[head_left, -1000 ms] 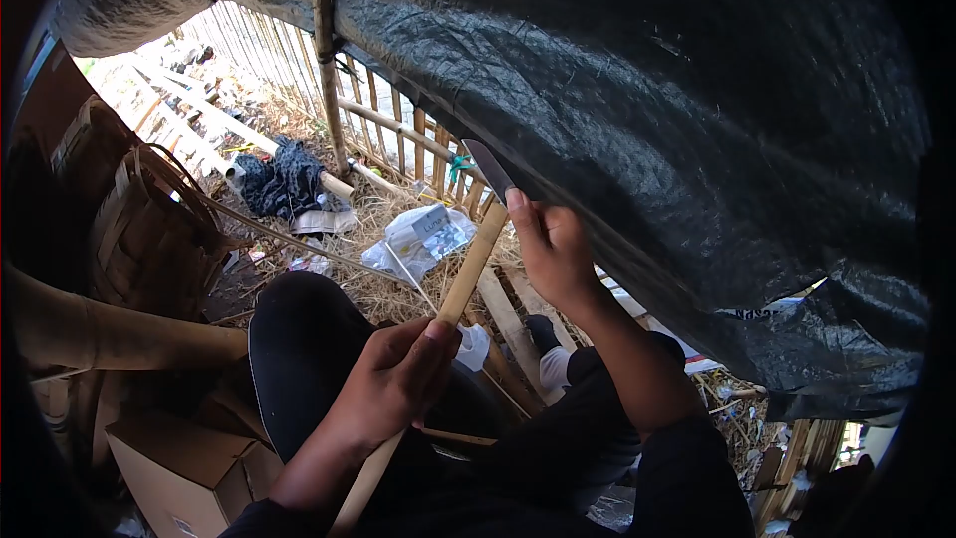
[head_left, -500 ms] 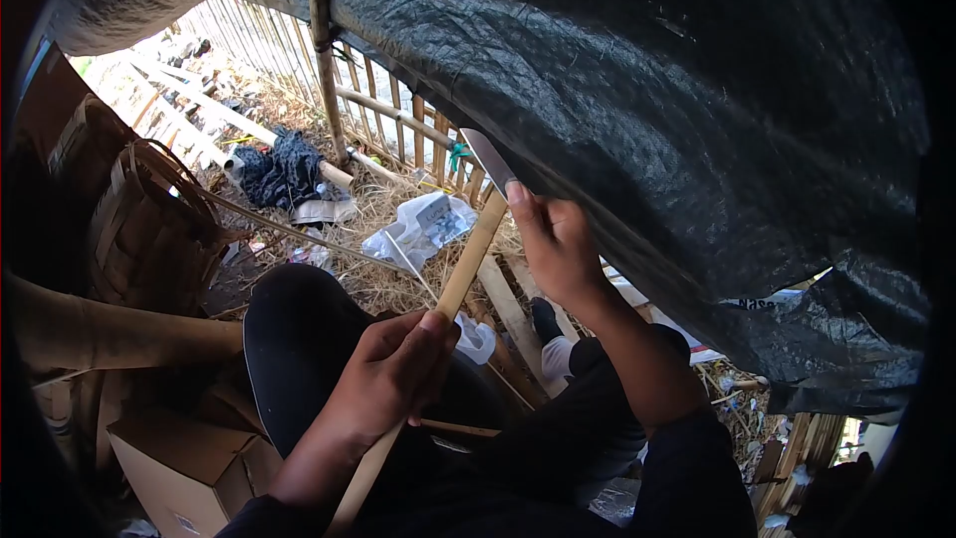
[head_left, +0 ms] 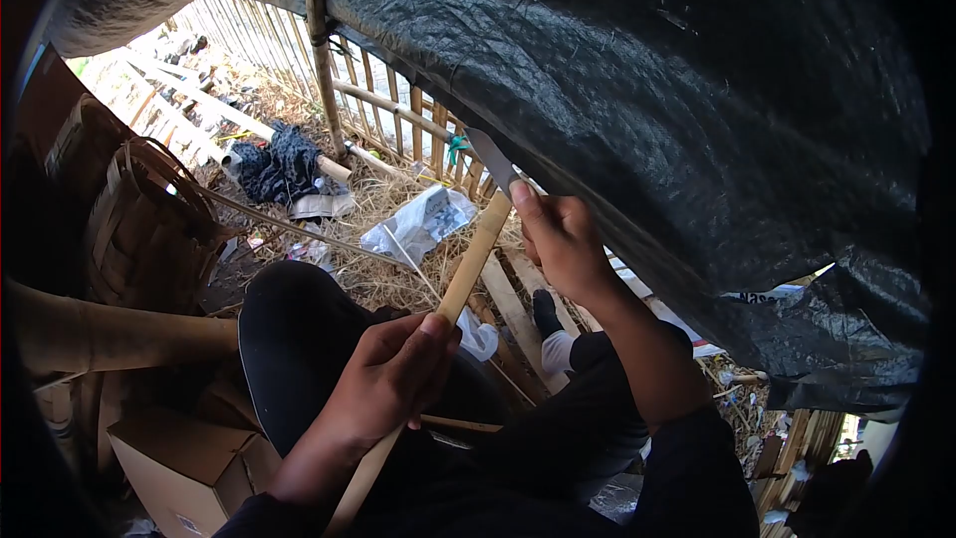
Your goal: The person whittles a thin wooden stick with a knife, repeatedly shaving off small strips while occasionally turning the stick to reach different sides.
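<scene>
A long, flat bamboo strip (head_left: 472,264) slants up across my lap, its lower end running down past my left forearm. My left hand (head_left: 391,374) is closed around it at mid-length, thumb on top. At the upper end, my right hand (head_left: 561,244) grips a knife (head_left: 492,157), thumb pressed on the side of the blade. The blade points up and left, its base right by the strip's tip. The handle is hidden inside my fist. A thin pale sliver (head_left: 410,261) sticks up beside the strip near my left hand.
Dark plastic sheeting (head_left: 637,130) hangs close on the right. A thick bamboo pole (head_left: 129,336) lies left of my knee, above a cardboard box (head_left: 184,468). Woven baskets (head_left: 134,209) stand behind it. Ahead are a bamboo fence (head_left: 403,120), a plastic bag (head_left: 423,222) and dark cloth (head_left: 279,167).
My right hand and the knife have shifted very slightly right and down at the strip's tip. My left hand keeps its grip in nearly the same place.
</scene>
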A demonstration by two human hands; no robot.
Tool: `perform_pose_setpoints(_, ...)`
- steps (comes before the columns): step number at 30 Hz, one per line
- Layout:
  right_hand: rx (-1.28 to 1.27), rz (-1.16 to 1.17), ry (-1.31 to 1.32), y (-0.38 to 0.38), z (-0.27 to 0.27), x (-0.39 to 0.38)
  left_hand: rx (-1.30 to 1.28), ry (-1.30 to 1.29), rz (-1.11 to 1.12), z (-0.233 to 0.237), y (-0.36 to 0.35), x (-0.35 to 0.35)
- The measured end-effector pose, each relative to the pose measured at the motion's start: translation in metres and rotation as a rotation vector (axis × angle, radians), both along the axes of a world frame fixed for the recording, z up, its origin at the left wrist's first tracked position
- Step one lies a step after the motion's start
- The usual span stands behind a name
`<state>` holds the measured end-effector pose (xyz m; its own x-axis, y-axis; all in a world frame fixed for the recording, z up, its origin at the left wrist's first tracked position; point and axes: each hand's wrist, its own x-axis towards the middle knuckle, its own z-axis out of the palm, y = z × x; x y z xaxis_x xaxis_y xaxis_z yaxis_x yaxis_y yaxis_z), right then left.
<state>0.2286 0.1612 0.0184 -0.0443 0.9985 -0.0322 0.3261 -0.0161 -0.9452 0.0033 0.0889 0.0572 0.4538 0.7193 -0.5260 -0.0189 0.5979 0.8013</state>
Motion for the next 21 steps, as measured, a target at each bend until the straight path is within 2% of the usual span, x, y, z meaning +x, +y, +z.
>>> perform_pose_setpoints(4,0.000,-0.007,-0.015,-0.001,-0.002,0.002,0.004,0.003,0.005,0.000,0.000,0.001)
perform_pose_setpoints(7,-0.039,0.019,0.098,-0.001,-0.006,0.005,0.011,-0.011,-0.003,-0.001,-0.001,0.000)
perform_pose_setpoints(9,-0.141,0.026,0.108,-0.003,-0.002,0.004,0.036,-0.004,-0.036,0.002,0.000,-0.001)
perform_pose_setpoints(11,-0.219,0.277,-0.007,-0.024,0.003,-0.013,0.041,0.000,0.012,0.005,0.003,-0.005)
perform_pose_setpoints(12,-0.020,0.211,0.005,-0.036,0.007,-0.028,0.049,0.003,0.065,0.007,0.005,-0.006)
perform_pose_setpoints(15,-0.063,0.181,0.008,-0.028,0.012,-0.020,0.052,-0.043,0.086,0.008,0.002,-0.004)
perform_pose_setpoints(16,-0.054,0.095,-0.002,-0.020,0.015,-0.010,0.053,-0.047,0.084,0.007,0.002,-0.003)
perform_pose_setpoints(17,0.085,0.009,-0.029,-0.007,0.013,0.003,0.057,-0.070,0.046,0.005,0.001,-0.001)
perform_pose_setpoints(19,-0.029,-0.116,-0.166,0.009,0.018,0.014,0.060,-0.095,0.011,0.005,-0.004,0.004)
perform_pose_setpoints(21,0.057,0.075,-0.277,-0.004,0.002,-0.004,0.049,-0.294,-0.068,0.012,-0.011,0.013)
